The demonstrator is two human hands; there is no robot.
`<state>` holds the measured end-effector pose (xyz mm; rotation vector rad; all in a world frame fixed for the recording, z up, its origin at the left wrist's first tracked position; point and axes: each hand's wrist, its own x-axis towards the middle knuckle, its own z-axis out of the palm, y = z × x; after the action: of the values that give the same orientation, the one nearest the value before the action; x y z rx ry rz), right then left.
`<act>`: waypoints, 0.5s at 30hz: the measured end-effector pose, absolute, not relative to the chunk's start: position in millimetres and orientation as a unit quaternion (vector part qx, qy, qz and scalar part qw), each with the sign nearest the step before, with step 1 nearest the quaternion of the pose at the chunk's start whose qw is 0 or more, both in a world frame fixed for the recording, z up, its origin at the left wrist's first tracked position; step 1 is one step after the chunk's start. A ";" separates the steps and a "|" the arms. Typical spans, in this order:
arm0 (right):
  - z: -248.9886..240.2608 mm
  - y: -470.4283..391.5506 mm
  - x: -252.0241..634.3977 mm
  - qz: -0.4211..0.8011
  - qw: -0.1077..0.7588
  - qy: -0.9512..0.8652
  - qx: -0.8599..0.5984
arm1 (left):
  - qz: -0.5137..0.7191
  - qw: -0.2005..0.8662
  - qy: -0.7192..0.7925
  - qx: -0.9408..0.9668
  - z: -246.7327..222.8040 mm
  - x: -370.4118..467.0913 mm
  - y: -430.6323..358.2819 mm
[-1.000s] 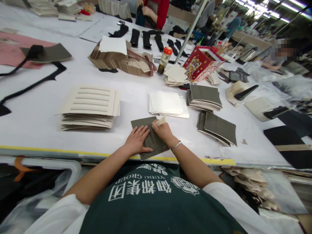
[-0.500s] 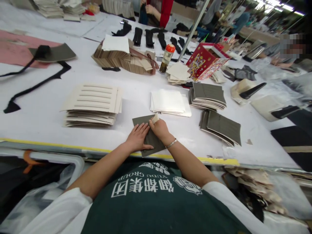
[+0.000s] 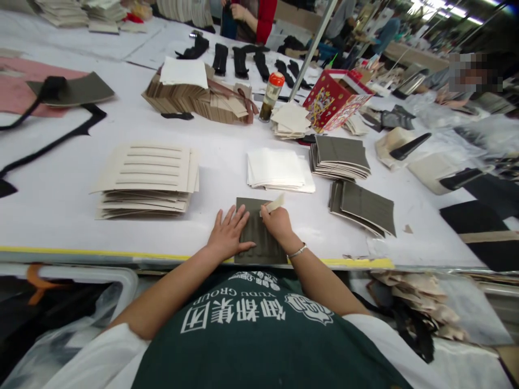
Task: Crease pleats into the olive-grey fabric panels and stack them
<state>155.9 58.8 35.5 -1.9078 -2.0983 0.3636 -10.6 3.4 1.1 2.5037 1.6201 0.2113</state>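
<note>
A dark grey-green panel (image 3: pixel 263 249) lies flat at the table's front edge. My left hand (image 3: pixel 229 232) rests on its left side with the fingers spread. My right hand (image 3: pixel 279 222) is closed around a flat cream-coloured scraper-like piece (image 3: pixel 276 203), whose upper end sticks out past the fingers. That hand is over the panel's right part, and the piece's lower end is partly hidden. Faint raised lines run down the panel between the hands. Just beyond it lies a stack of white sheets (image 3: pixel 278 168).
Slotted cream panels (image 3: pixel 150 167) are stacked at left. Two piles of grey-green panels, one nearer (image 3: pixel 367 205) and one farther (image 3: pixel 340 154), stand at right. Behind are a red box (image 3: pixel 330 102), an orange-capped bottle (image 3: pixel 271 97) and a metal pole (image 3: pixel 314 48). A person in red sleeves (image 3: pixel 265 21) stands across the table.
The panel has turned to lie straighter with the table edge. My left hand's fingers have spread, and my right hand has shifted right, away from the left, still holding the cream piece.
</note>
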 end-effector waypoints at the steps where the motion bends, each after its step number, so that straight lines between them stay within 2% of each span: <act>1: 37.2 65.8 155.0 0.135 0.138 -0.721 -0.665 | 0.070 0.075 0.530 0.842 0.8 -9.9 3.0; 3: 38.2 61.0 158.6 0.139 0.129 -0.721 -0.667 | 0.068 0.081 0.523 0.846 -0.2 -8.7 3.0; 10: 28.7 -33.9 183.2 0.138 0.145 -0.747 -0.634 | 0.063 0.108 0.532 0.837 -1.8 -4.5 4.9; 15: 33.3 34.9 159.1 0.111 0.133 -0.717 -0.675 | 0.059 0.115 0.520 0.844 0.7 -3.0 3.8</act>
<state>159.1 34.9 33.3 -1.9580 -2.0794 0.3231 -3.0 3.8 0.7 2.4751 1.5235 0.1743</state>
